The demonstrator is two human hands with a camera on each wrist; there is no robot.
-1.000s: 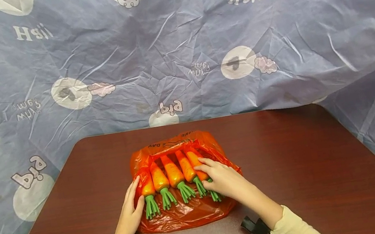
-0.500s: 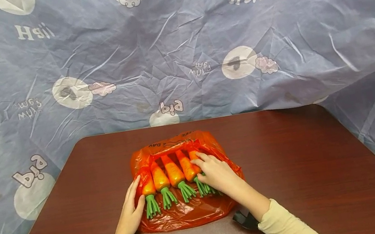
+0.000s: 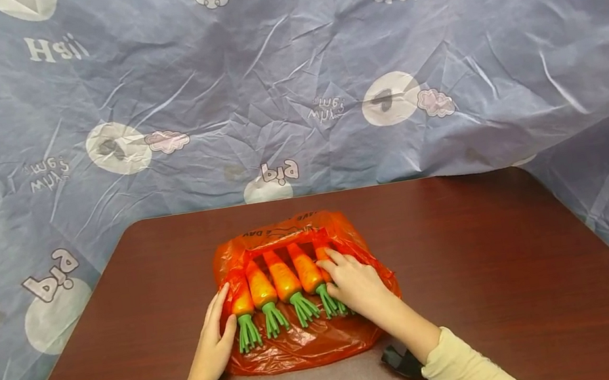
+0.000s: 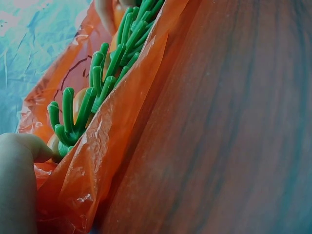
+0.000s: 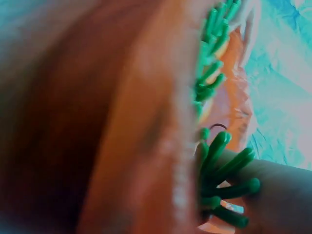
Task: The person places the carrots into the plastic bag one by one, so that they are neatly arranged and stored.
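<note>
Several toy carrots point(image 3: 284, 278) with green stems point(image 3: 305, 308) lie side by side in the mouth of a translucent orange-red plastic bag point(image 3: 306, 349), tips inward, stems toward me. My left hand point(image 3: 212, 347) rests along the bag's left side, fingers fairly straight. Its thumb point(image 4: 41, 148) touches the leftmost carrot by its stem. My right hand point(image 3: 360, 284) lies over the rightmost carrot point(image 3: 322, 255), holding it between bent fingers and thumb; the palm hides much of that carrot. In the right wrist view, green stems point(image 5: 219, 161) stand beside the hand, and the near bag edge is blurred.
The bag lies on a dark reddish-brown table point(image 3: 468, 244). Behind the table hangs a wrinkled grey-blue cloth point(image 3: 263, 77) with printed figures. Black wrist mounts point(image 3: 401, 360) are worn under both forearms.
My right hand has shifted a little left onto the rightmost carrot, covering more of it, and its fingers have drawn closer together. My left hand has stayed in place.
</note>
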